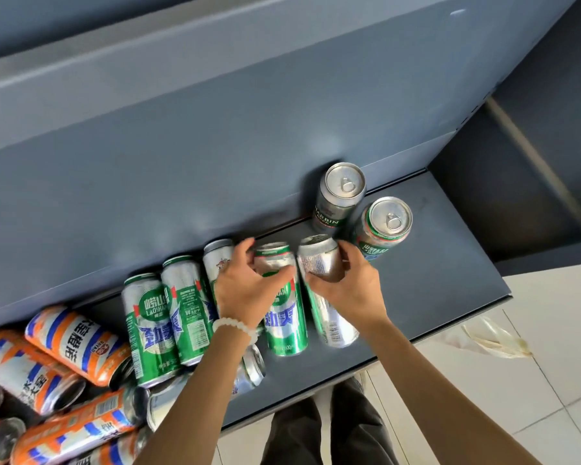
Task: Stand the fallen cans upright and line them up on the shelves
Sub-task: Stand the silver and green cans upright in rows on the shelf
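Note:
Two cans stand upright at the right end of the grey shelf point(450, 250): a grey Harbin can point(336, 203) and a green can point(381, 229). My left hand point(245, 290) grips the top of a fallen green and silver can point(284, 317). Beside it my right hand point(353, 286) grips another fallen silver and green can point(326, 290). More green cans point(151, 327) lie on their sides to the left, one partly under my left forearm.
Several orange and blue cans point(71, 344) lie heaped at the shelf's left end. The shelf's grey back panel point(215, 146) rises behind. White floor tiles and a crumpled plastic bag point(493, 337) lie below right; my legs show under the shelf edge.

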